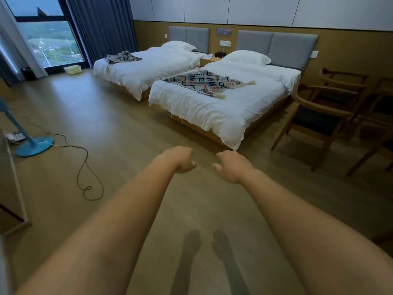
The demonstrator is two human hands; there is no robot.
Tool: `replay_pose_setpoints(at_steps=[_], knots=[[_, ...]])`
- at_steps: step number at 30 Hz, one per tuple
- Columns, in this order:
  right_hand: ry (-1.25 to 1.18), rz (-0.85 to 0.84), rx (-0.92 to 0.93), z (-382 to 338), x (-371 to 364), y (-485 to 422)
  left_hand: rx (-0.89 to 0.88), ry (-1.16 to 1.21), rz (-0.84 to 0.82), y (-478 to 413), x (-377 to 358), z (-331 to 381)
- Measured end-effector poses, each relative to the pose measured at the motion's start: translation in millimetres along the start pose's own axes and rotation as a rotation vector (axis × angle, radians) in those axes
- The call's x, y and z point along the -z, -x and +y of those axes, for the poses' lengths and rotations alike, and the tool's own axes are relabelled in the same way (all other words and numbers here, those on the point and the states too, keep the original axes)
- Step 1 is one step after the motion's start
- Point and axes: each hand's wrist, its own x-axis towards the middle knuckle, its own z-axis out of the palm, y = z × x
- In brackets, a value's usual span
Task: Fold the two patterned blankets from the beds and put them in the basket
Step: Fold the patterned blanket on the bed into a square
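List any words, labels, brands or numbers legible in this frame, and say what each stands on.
No text can be read in this frame.
Grey wall panel: any marking is too blurred to read.
Small device at the far left: too small to read.

Two white-sheeted beds stand side by side in the upper middle of the frame. The near bed [223,116] carries a spread blanket [204,81], patterned, across its middle and a white pillow [246,57] at its head. The far bed [153,69] carries a crumpled blanket [122,57] toward its left edge and a second pillow [178,45]. On the wooden floor [119,128] a pale basket [73,69] sits upper left, with a blue fan base [35,145] and a looping cable [85,167] at the left.
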Motion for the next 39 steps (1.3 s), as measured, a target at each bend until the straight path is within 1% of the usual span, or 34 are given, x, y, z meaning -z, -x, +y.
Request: replay_pose_setpoints(at_steps=[8, 15, 20, 26, 31, 39], knots=[[0.046, -0.065, -0.007, 12, -14, -79, 0.019, 0.004, -0.052, -73, -8, -23], [0.024, -0.078, 0.021, 2, -17, -209, 0.023, 0.000, -0.059, -187, 7, -82], [-0.029, -0.105, -0.038, 4, -11, -298, 0.031, -0.009, -0.090, -267, 25, -125], [-0.046, -0.127, -0.067, 19, -14, -371, 0.023, -0.010, -0.135, -348, 26, -153], [-0.031, -0.152, -0.077, 41, -16, -436, -0.023, -0.039, -0.126, -414, 29, -161], [-0.028, -0.116, -0.042, 84, -12, -588, 0.005, -0.012, -0.125, -565, 49, -183]])
